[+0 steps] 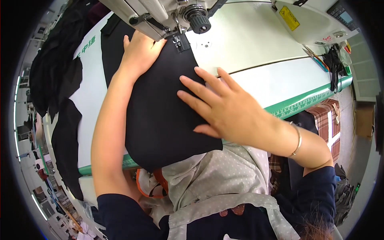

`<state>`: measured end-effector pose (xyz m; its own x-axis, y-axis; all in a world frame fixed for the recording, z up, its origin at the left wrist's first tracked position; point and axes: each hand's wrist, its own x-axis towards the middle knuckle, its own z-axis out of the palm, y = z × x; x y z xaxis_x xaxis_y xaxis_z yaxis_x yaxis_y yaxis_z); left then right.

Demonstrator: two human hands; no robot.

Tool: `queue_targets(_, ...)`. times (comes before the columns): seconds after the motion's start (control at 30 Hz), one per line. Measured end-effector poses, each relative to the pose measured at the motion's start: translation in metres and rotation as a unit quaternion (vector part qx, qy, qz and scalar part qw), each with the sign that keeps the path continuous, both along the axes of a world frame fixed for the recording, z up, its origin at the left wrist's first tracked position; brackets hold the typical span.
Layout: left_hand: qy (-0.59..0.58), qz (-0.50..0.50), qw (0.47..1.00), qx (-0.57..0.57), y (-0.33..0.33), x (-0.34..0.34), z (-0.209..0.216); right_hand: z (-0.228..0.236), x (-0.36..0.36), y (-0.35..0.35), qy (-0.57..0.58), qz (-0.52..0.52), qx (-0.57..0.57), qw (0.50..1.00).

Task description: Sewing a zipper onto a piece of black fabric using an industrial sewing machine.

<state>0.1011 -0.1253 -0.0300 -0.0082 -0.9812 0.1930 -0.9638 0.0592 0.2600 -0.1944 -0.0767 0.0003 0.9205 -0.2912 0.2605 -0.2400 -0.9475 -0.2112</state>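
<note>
Where the black cloth (168,116) lies: across the counter (280,80), reaching the presser foot (177,41).
Right hand (230,110): grip wide over the black cloth, holding nothing visible.
Left hand (141,52): on it; fingertips hidden, grip impossible to tell.
Presser foot: likely aligning; next, the edge probably needs steady guiding.

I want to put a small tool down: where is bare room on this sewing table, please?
Bare: the machine bed right of the presser foot, and the white strip between right hand and scissors. Narrower: white tabletop between left forearm and dark pieces. Crowded: black cloth under left hand and machine head.
</note>
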Motion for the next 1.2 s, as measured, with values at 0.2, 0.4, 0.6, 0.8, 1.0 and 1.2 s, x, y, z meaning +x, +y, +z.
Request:
queue_targets(0.2,-0.007,-0.017,1.0,0.01,0.0,-0.01,0.014,0.006,-0.005,0.017,0.021,-0.038,0.01,0.999)
queue_targets(0.4,-0.09,-0.036,0.986,-0.133,0.049,-0.024,0.024,0.027,-0.093,-0.06,-0.042,-0.287,-0.031,0.956)
queue_targets(0.6,0.014,-0.107,0.991,-0.078,0.09,-0.081,0.049,0.025,-0.161,-0.107,0.158,-0.387,-0.126,0.9)
queue_targets(0.8,-0.03,-0.087,0.992,-0.087,0.093,-0.092,0.037,0.013,-0.151,-0.121,0.119,-0.354,-0.147,0.916)
queue_targets(1.0,-0.08,-0.072,0.99,-0.092,0.092,-0.094,0.035,0.034,-0.064,-0.088,-0.028,-0.169,-0.117,0.978)
queue_targets(1.2,-0.107,-0.055,0.989,-0.086,0.087,-0.097,0.036,0.019,-0.009,-0.104,-0.027,-0.093,-0.067,0.993)
